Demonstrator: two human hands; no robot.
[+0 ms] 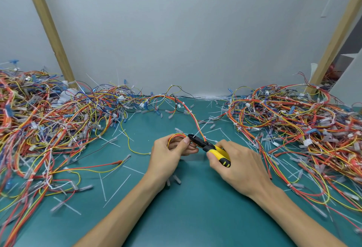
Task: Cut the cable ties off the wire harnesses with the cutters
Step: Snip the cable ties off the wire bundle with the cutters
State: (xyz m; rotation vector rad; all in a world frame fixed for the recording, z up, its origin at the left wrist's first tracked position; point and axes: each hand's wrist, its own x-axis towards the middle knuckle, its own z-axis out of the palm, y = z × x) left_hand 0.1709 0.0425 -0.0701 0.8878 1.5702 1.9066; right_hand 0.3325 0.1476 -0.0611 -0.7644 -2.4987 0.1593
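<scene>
My left hand pinches a looped red, orange and yellow wire harness in the middle of the green mat. That harness runs up and back toward the wall. My right hand grips the cutters by their yellow and black handles. The black jaws point left and sit at the harness beside my left thumb, where a white cable tie sticks up to the right. I cannot see whether the jaws are closed on the tie.
A large tangle of harnesses fills the left side and another pile fills the right. Cut white ties lie scattered on the green mat. Two wooden posts lean against the grey back wall.
</scene>
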